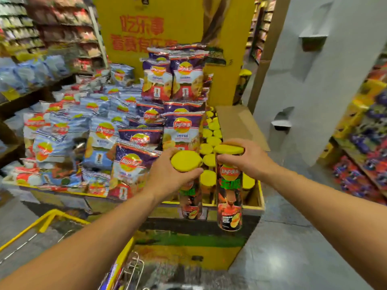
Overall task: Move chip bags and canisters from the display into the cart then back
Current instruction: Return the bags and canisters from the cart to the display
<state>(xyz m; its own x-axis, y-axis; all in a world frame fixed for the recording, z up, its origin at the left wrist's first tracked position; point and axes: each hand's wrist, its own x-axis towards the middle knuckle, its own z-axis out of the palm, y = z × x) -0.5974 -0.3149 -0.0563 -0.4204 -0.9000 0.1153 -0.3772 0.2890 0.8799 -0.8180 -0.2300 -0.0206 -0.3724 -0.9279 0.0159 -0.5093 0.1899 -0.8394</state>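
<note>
My left hand (167,174) grips one chip canister (190,204) by its yellow lid, and my right hand (243,160) grips a second canister (230,197) the same way. Both are dark tubes with red and green print, hanging upright in front of the display's near edge. Behind them, several more yellow-lidded canisters (211,141) stand in a cardboard box (236,120). Purple chip bags (182,130) are stacked left of the box, and blue-white bags (98,130) lie further left. The yellow-framed cart (62,216) is at the bottom left, below my arms.
A yellow display base (184,254) sits right in front of me. A tall yellow sign (167,28) stands behind the bags. A grey pillar (314,80) rises at the right, with snack shelves (364,143) beyond it. More shelves (41,28) fill the far left.
</note>
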